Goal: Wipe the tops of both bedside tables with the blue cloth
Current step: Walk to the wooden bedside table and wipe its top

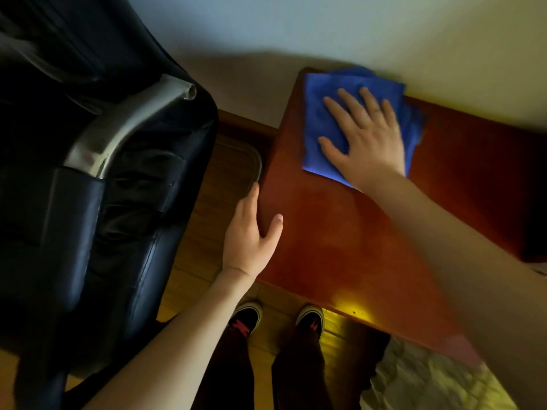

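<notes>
- Head view: pressing the blue cloth (349, 122) flat under the spread right hand (367, 140), at the far left corner of the bedside table (340, 232), by the wall.
- Bracing the table's left edge with the left hand (248, 235), fingers loose, holding nothing.
- Judging progress: working the first top; second table not showing.
- Lying folded, long axis running near-to-far.

Bedside table (340, 232): glossy reddish-brown wood top. Cloth (334, 93): plain bright blue. Armchair (97, 220): black leather, silver metal armrest (124, 128). Wall (296, 28): pale, off-white. Floor (207, 202): yellow-brown wood planks. Shoes (310, 318): black, white soles, pink marks. Bedding (429, 380): pale, quilted pattern
</notes>
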`<action>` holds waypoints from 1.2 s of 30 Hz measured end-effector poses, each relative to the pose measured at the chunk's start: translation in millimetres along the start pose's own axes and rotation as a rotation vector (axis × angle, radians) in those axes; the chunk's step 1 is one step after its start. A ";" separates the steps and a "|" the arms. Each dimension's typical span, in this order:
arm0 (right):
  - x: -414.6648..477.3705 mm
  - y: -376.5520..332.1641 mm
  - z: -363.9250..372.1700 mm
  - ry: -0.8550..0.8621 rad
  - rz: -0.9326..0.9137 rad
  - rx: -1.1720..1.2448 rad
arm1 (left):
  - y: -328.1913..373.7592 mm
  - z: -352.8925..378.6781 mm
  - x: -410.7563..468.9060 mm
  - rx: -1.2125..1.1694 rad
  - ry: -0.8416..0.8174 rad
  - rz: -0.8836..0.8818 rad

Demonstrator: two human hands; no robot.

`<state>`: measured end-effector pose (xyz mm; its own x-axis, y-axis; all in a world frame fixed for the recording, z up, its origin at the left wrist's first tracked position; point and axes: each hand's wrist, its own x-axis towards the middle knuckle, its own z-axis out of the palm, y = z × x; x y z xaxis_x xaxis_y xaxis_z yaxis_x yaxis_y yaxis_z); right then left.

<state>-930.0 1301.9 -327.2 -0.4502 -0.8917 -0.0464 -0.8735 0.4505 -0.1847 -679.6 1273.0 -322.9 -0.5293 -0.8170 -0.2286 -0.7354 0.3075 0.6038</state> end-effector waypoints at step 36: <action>7.5 -41.7 7.5 0.024 0.186 -0.028 | -6.0 1.3 2.0 -0.069 0.017 0.014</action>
<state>-895.5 1276.1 -327.1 -0.6083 -0.7919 -0.0535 -0.7794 0.6087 -0.1481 -676.8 1270.2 -327.9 -0.5315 -0.8213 -0.2071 -0.6970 0.2852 0.6579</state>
